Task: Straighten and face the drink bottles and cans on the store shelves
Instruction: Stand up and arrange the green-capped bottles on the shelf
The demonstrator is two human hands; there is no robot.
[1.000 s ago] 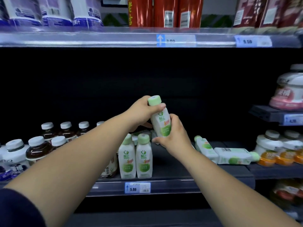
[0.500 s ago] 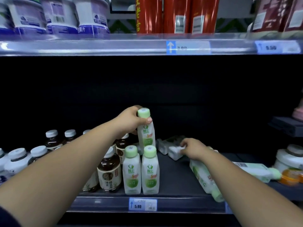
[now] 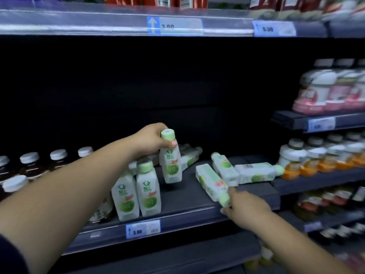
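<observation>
Left hand (image 3: 156, 139): at centre frame my fingers curl round the neck of the held white plastic bottle with a pale green cap (image 3: 170, 161). The bottle tilts slightly, and I cannot tell whether its base touches the dark shelf deck (image 3: 187, 196).
Right hand (image 3: 245, 210): lower right of centre, my forefinger and thumb curl either side of the cap of the toppled white-and-green bottle (image 3: 210, 181), which lies cap toward me.
Step in hand: as I judge it, seating the held bottle behind the two standing white-and-green bottles (image 3: 148, 191).
Doing it well: I should set the base down flat, turn the green label forward, and let go only once it stands in line.
Open room: bare deck shows between the standing pair and the toppled bottle, with dark space overhead.
Edges: the toppled bottle's cap sits near the front rail with the blue price tag (image 3: 143, 229), so lifting looks safer than dragging.
Crowding: two more fallen white-and-green bottles (image 3: 256, 173) lie just behind it. Brown tea bottles with white caps (image 3: 29, 161) stand at left.
</observation>
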